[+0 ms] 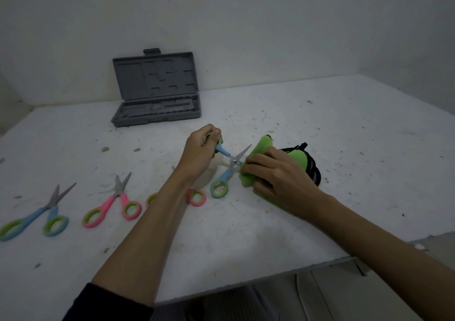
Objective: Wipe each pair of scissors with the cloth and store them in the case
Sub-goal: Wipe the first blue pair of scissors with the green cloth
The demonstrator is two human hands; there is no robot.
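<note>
Scissors held splayed by left hand, one blade inside cloth pinched by right hand.

No legible text, label, brand, number or sign anywhere in view. Grey case checked, lid and tray: moulded recesses only, no readable marking. Scissors before it likewise unmarked.

Matt grey plastic case; fuzzy green cloth.
</note>
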